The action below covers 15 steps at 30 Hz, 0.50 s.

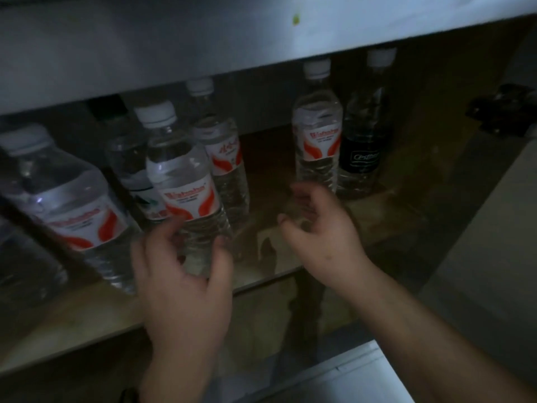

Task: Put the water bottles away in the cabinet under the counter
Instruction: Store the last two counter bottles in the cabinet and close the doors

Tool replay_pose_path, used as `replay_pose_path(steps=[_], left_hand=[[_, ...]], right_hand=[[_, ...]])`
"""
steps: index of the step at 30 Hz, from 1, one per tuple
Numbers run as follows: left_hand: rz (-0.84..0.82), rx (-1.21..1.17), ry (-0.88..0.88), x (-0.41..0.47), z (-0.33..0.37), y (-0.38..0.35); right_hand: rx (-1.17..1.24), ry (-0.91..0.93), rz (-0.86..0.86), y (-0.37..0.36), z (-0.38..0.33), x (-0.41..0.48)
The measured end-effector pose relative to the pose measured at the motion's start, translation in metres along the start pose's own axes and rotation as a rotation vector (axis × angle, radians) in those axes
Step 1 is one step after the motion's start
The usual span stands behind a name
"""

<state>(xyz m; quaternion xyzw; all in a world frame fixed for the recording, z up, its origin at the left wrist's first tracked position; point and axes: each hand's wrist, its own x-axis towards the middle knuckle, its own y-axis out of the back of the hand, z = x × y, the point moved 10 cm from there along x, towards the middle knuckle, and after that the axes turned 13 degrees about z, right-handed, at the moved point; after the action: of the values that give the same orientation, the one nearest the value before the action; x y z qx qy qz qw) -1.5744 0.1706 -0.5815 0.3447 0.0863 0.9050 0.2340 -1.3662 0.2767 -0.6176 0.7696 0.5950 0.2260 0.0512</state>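
Six water bottles [363, 146] stand on a cabinet shelf [87, 309]. The left hand [186, 286] has its grip curled round the near bottle [186, 175]. The right hand [322, 228], grip loosely spread, is beside a red-labelled bottle [316, 132].

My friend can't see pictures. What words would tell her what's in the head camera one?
A person's left hand grips a red-labelled water bottle at a dim cabinet shelf. The right hand is open by the base of a second bottle. More bottles stand around them.
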Motion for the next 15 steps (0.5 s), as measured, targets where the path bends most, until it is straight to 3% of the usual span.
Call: replay_pose_path(steps=[6,15], left_hand=[[-0.076,-0.197,0.028,0.02,-0.005,-0.017],[-0.152,-0.232,0.054,0.025,-0.021,-0.032]], right_hand=[[-0.004,-0.047,-0.067,-0.052,-0.014,0.02],[-0.014,-0.05,-0.122,-0.099,-0.028,0.045]])
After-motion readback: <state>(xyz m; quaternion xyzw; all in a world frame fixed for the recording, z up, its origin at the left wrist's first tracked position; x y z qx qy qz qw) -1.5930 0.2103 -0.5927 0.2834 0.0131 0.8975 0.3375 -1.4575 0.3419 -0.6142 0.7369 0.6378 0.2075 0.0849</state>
